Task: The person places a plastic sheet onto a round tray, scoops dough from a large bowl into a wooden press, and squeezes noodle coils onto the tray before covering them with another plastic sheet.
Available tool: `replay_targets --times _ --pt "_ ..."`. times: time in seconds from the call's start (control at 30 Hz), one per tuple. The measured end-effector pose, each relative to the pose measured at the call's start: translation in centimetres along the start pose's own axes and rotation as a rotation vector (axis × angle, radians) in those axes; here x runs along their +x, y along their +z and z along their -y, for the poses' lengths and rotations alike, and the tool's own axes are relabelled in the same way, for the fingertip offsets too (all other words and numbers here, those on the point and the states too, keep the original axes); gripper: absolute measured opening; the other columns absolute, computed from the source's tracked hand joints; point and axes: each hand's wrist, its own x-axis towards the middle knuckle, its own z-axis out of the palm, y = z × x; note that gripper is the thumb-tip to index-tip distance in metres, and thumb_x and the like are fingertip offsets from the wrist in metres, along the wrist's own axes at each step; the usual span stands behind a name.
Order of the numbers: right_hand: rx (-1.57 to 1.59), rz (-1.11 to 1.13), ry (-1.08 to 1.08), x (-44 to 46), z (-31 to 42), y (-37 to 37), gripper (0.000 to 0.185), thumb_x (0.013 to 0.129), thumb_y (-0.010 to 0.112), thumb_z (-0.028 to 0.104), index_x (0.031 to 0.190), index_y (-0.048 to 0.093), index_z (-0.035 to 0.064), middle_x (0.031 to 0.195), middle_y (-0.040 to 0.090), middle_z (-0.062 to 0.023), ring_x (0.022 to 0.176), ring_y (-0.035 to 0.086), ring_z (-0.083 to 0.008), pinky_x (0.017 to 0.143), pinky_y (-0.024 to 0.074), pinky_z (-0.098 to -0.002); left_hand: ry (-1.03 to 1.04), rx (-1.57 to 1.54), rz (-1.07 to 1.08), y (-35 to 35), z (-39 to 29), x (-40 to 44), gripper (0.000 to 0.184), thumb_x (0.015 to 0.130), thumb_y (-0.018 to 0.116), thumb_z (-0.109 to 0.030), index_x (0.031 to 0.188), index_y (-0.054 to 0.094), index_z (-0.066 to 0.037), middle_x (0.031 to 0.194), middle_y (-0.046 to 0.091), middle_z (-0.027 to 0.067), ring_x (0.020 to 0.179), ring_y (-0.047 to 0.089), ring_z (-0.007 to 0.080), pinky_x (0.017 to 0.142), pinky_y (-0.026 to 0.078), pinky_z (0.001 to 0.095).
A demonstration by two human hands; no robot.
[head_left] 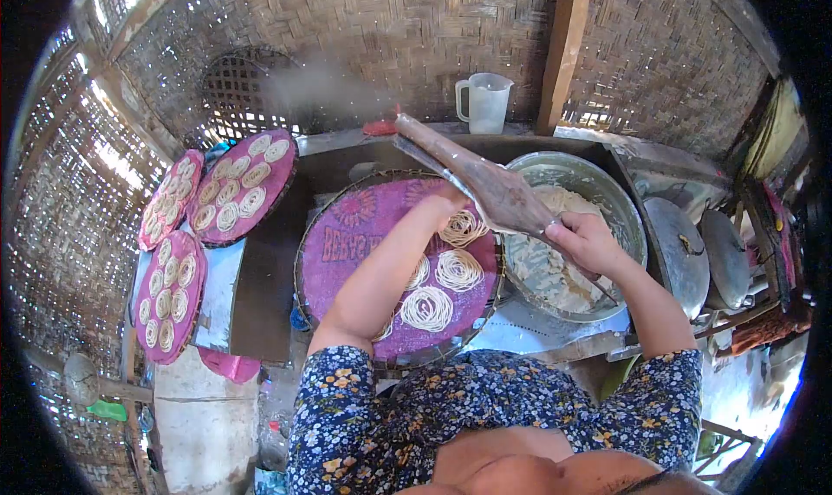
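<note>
A long wooden press (pixel 498 192) slants across the middle, over the gap between a round tray and a metal basin. My right hand (pixel 591 242) is closed round its near right end. My left hand (pixel 446 202) is at the press's underside, its fingers mostly hidden behind the wood. Below the press, coiled noodle nests (pixel 459 270) lie on the purple cloth of the round tray (pixel 347 220); my left forearm crosses above them and covers part of the cloth. Pale dough (pixel 568 274) fills part of the metal basin (pixel 640 235) under my right hand.
At the left, round trays (pixel 242 185) with purple cloths hold several noodle nests. A clear plastic pitcher (pixel 487 103) stands on the ledge by the woven wall. Two metal lids (pixel 678 257) lie right of the basin. A wooden post (pixel 565 53) rises at the back.
</note>
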Motion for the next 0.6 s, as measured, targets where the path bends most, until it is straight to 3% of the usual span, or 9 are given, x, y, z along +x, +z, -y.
replay_targets --times 0.07,0.17,0.27,0.37,0.43,0.5,0.6 --pt "0.007 0.003 0.012 0.2 -0.3 0.2 0.051 0.080 0.050 0.050 0.082 0.062 0.0003 0.067 0.059 -0.0187 0.065 0.059 -0.0303 0.061 0.0445 -0.0402 -0.032 0.193 0.022 0.7 -1.2 -0.9 0.052 0.088 0.044 -0.042 0.129 0.040 -0.009 0.130 0.043 0.0055 0.122 0.037 0.0191 0.099 0.030 0.0332" --pt "0.008 -0.023 -0.022 0.5 -1.0 0.4 0.039 0.083 0.051 0.037 0.078 0.060 -0.0014 0.062 0.056 -0.0120 0.059 0.053 -0.0177 0.057 0.0421 -0.0339 -0.123 0.070 -0.064 0.2 1.1 -0.1 0.048 0.088 0.045 -0.037 0.126 0.042 -0.009 0.122 0.049 0.0042 0.111 0.044 0.0181 0.092 0.033 0.0331" --pt "0.021 -0.055 -0.004 0.6 -1.3 0.4 0.053 0.079 0.050 0.052 0.081 0.062 0.0001 0.067 0.059 -0.0187 0.065 0.059 -0.0313 0.062 0.0443 -0.0404 -0.195 0.064 -0.005 -0.7 2.4 0.8 0.042 0.088 0.045 -0.034 0.121 0.045 -0.009 0.109 0.053 0.0030 0.092 0.045 0.0153 0.080 0.035 0.0303" --pt "0.030 -0.083 0.043 1.3 -2.8 0.6 0.053 0.079 0.050 0.052 0.083 0.061 0.0002 0.069 0.059 -0.0191 0.068 0.059 -0.0322 0.064 0.0444 -0.0403 -0.097 0.023 0.004 -0.1 1.8 -0.2 0.038 0.088 0.043 -0.034 0.115 0.047 -0.008 0.099 0.052 0.0020 0.076 0.038 0.0130 0.070 0.032 0.0277" --pt "0.023 -0.139 0.061 1.5 -3.4 0.7 0.053 0.080 0.050 0.052 0.084 0.061 0.0004 0.071 0.060 -0.0194 0.070 0.059 -0.0323 0.065 0.0444 -0.0402 -0.222 0.009 0.032 -1.4 3.6 1.8 0.046 0.089 0.037 -0.043 0.114 0.050 -0.007 0.106 0.056 0.0062 0.093 0.045 0.0162 0.083 0.033 0.0297" --pt "0.041 -0.185 0.070 1.6 -4.1 0.8 0.052 0.080 0.049 0.051 0.085 0.062 0.0006 0.072 0.060 -0.0198 0.071 0.059 -0.0325 0.065 0.0444 -0.0401 -0.223 0.040 0.022 -2.6 6.1 3.5 0.052 0.088 0.033 -0.048 0.113 0.051 -0.006 0.109 0.057 0.0083 0.104 0.045 0.0187 0.091 0.032 0.0322" --pt "0.072 -0.232 0.084 1.5 -4.7 0.7 0.050 0.082 0.049 0.049 0.084 0.062 0.0004 0.073 0.060 -0.0200 0.071 0.059 -0.0322 0.066 0.0444 -0.0398 -0.040 0.555 -0.237 -3.5 7.3 3.7 0.066 0.086 0.024 -0.061 0.108 0.061 -0.011 0.102 0.061 0.0156 0.107 0.049 0.0345 0.095 0.031 0.0420"
